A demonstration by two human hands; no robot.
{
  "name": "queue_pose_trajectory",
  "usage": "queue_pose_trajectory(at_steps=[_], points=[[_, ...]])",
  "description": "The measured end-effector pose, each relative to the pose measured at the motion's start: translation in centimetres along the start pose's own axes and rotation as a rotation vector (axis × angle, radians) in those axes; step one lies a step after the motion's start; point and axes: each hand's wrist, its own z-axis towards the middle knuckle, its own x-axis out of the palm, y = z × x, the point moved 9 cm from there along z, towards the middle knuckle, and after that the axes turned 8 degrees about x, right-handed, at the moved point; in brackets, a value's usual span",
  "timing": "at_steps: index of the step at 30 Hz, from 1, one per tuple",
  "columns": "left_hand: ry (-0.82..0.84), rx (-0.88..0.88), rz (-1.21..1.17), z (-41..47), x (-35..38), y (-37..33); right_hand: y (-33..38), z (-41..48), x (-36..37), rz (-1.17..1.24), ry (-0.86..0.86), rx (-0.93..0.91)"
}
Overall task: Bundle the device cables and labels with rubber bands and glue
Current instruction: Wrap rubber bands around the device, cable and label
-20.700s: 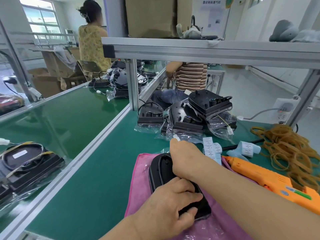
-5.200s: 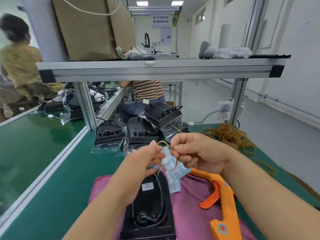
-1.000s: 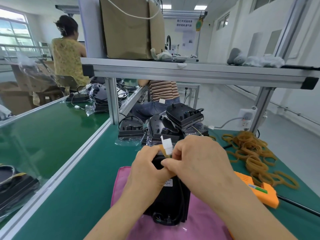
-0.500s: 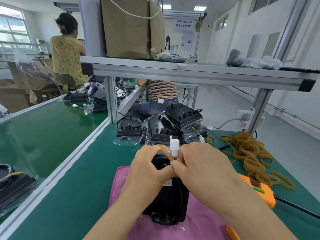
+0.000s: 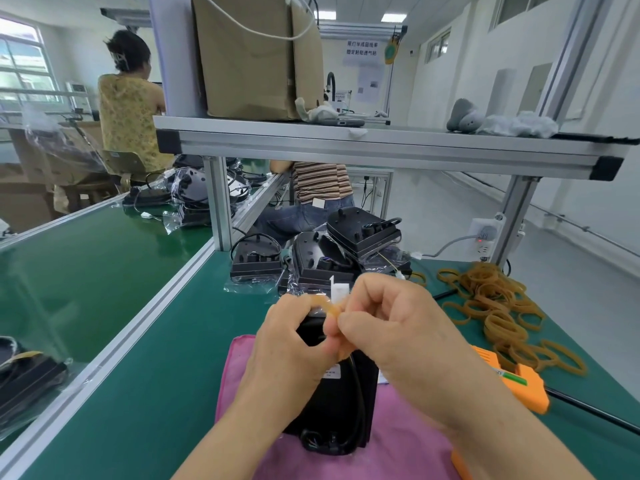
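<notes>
Banding step: left hand (image 5: 287, 341) and right hand (image 5: 391, 327) both pinch one rubber band (image 5: 325, 304) beside the white plug (image 5: 338, 292), above the device (image 5: 339, 393) on the near pink cloth (image 5: 235, 375); next move probably needs another tightening loop.
</notes>
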Motion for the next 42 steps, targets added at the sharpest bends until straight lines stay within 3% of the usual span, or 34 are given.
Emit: queue_pose_trajectory(at_steps=[7,10,13,16,22,34,42], points=[[-0.029,-0.005,-0.069,-0.5,-0.1,0.4,1.7,0.6,1.5,0.603,0.28,-0.042],[-0.023,0.014,-0.103,-0.7,-0.1,0.3,2.2,1.1,0.9,0.784,0.304,-0.044],[-0.033,0.021,-0.133,-0.6,-0.1,0.4,1.7,1.7,-1.0,0.955,0.204,-0.056],[-0.063,0.0,-0.119,-0.3,0.0,0.7,-1.0,2.4,-3.4,1.191,-0.002,-0.03],[-0.085,0.01,-0.128,-0.2,0.1,0.9,-8.0,2.7,-4.5,1.42,-0.206,0.199],[-0.071,0.023,-0.138,-0.3,-0.1,0.3,-12.4,1.2,-1.6,1.18,-0.041,0.389],[-0.067,0.015,-0.153,-0.2,0.0,0.3,-11.2,1.9,-4.0,0.483,-0.113,0.371]])
